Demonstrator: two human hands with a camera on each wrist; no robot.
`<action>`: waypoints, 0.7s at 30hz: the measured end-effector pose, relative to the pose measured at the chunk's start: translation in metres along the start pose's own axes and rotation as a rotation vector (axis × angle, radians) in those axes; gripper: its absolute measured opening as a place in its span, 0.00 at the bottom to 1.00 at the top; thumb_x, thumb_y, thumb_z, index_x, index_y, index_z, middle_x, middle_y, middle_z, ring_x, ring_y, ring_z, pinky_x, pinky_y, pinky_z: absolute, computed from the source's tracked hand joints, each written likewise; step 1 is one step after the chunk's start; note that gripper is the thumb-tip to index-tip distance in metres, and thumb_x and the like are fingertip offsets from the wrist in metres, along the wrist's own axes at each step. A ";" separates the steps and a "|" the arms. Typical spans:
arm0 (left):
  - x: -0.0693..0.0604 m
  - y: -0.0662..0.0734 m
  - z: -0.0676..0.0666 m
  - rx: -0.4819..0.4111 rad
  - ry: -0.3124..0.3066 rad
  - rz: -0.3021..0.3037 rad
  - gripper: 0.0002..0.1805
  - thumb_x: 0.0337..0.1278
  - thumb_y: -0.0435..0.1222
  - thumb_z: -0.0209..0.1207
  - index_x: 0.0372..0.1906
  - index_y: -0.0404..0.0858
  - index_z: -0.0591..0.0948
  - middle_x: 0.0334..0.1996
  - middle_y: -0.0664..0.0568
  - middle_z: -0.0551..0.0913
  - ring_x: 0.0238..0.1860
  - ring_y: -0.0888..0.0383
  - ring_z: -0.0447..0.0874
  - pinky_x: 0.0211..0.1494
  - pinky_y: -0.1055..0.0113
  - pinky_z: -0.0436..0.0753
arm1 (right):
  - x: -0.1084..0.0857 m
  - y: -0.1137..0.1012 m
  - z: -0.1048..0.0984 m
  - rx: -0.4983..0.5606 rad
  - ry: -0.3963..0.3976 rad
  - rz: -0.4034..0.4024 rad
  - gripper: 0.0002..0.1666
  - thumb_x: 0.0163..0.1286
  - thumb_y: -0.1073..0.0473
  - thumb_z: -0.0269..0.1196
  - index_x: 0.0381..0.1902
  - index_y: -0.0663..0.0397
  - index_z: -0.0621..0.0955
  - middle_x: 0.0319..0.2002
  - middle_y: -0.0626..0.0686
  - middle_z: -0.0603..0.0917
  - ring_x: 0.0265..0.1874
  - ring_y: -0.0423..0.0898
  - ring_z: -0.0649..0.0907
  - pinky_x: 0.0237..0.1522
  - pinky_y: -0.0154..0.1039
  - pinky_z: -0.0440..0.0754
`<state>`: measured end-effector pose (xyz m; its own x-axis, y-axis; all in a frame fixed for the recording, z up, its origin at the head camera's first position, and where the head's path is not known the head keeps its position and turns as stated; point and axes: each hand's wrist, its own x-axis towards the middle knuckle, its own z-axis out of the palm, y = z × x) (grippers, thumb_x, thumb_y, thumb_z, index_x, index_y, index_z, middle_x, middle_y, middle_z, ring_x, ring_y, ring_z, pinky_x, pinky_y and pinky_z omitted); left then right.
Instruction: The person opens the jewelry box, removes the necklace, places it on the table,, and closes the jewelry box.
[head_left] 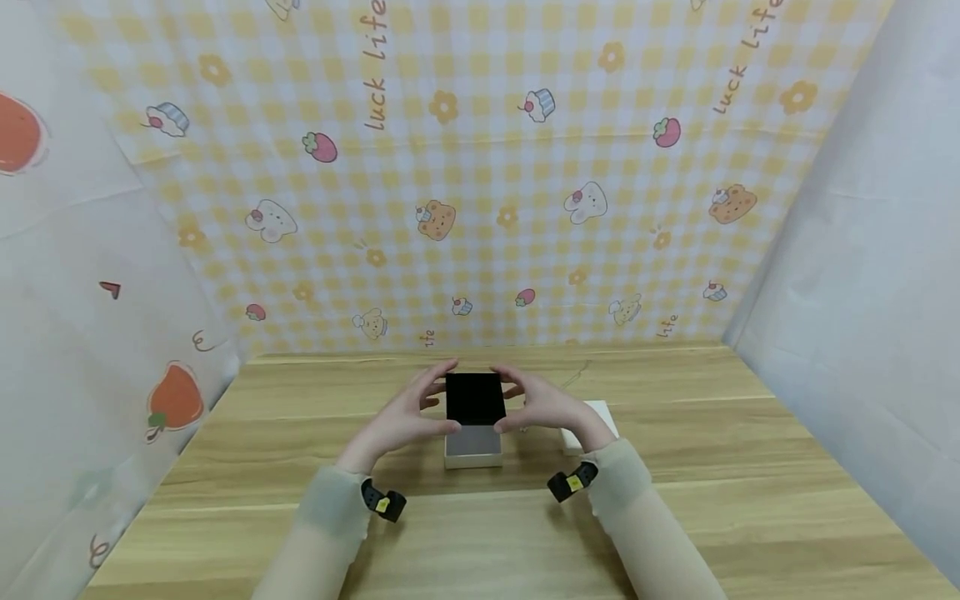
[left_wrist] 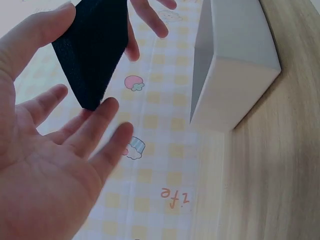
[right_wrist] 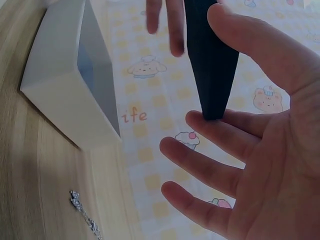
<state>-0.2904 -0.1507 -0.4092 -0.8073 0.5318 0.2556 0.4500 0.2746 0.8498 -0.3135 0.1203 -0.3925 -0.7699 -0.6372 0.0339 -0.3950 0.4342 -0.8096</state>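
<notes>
A square black pad point(head_left: 475, 398), like the insert of a jewellery box, is held up by both hands above an open white box point(head_left: 473, 461). My left hand point(head_left: 408, 414) pinches its left edge between thumb and fingertips. On the opposite edge my right hand point(head_left: 543, 407) grips it the same way. Seen from the left wrist, the pad point(left_wrist: 92, 50) is tilted and apart from the box point(left_wrist: 245, 75). The right wrist view shows the pad point(right_wrist: 212, 70) nearly edge-on, with the box's grey inside partly visible.
A white lid-like piece point(head_left: 603, 414) lies right of the box, partly behind my right wrist. A silver chain point(right_wrist: 85, 215) lies on the wooden table point(head_left: 480, 542) near the box. A checked cloth point(head_left: 480, 167) hangs behind the table.
</notes>
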 end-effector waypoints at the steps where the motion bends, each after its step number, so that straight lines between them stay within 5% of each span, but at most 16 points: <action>1: 0.000 0.000 0.000 0.015 0.002 -0.004 0.48 0.52 0.36 0.70 0.76 0.49 0.56 0.74 0.46 0.54 0.68 0.42 0.64 0.66 0.43 0.65 | 0.000 0.000 0.000 0.003 0.000 -0.002 0.57 0.55 0.55 0.74 0.76 0.53 0.56 0.71 0.58 0.63 0.62 0.59 0.72 0.52 0.52 0.78; 7: -0.003 0.000 -0.002 0.078 0.013 -0.022 0.48 0.51 0.39 0.71 0.75 0.46 0.58 0.73 0.48 0.57 0.65 0.43 0.67 0.62 0.42 0.68 | -0.001 0.001 0.001 0.020 -0.003 -0.017 0.56 0.55 0.53 0.74 0.76 0.51 0.56 0.71 0.59 0.62 0.62 0.58 0.72 0.56 0.57 0.74; 21: -0.004 -0.004 -0.001 0.150 0.013 -0.100 0.47 0.50 0.44 0.71 0.75 0.51 0.60 0.73 0.53 0.59 0.70 0.46 0.57 0.67 0.44 0.62 | 0.001 0.010 0.005 0.036 -0.018 -0.009 0.54 0.56 0.52 0.73 0.75 0.52 0.57 0.72 0.57 0.59 0.62 0.60 0.71 0.49 0.50 0.80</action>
<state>-0.2888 -0.1548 -0.4132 -0.8555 0.4856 0.1796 0.4179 0.4428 0.7933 -0.3157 0.1203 -0.4034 -0.7570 -0.6526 0.0307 -0.3831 0.4053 -0.8300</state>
